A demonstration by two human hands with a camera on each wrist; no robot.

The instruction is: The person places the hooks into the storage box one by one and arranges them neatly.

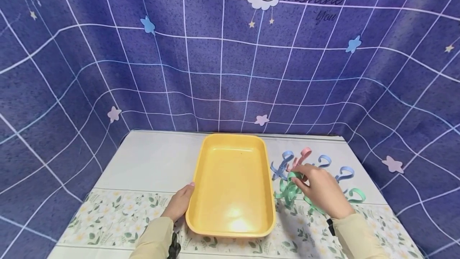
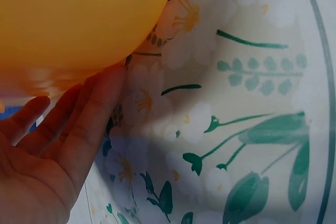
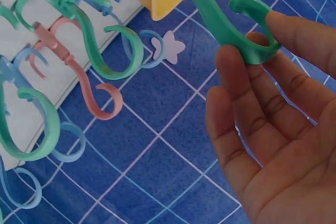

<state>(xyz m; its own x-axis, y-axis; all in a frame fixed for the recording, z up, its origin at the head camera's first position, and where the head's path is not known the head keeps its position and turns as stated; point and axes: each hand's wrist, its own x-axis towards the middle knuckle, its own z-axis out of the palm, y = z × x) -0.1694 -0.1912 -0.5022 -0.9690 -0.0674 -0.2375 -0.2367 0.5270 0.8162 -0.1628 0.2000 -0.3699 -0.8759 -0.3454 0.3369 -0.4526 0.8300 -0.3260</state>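
1 green hook (image 3: 210,17), part-hidden in right fingers (image 3: 302,35)

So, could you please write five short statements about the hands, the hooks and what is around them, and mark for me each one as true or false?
1. The right hand holds a green hook. True.
2. All the hooks have the same colour. False: a blue hook and a pink hook also show.
3. The left hand touches the yellow tray. True.
4. The loose hooks lie inside the tray. False: they lie on the table, to the right of the tray.
5. The cloth behind the table has stars on it. True.
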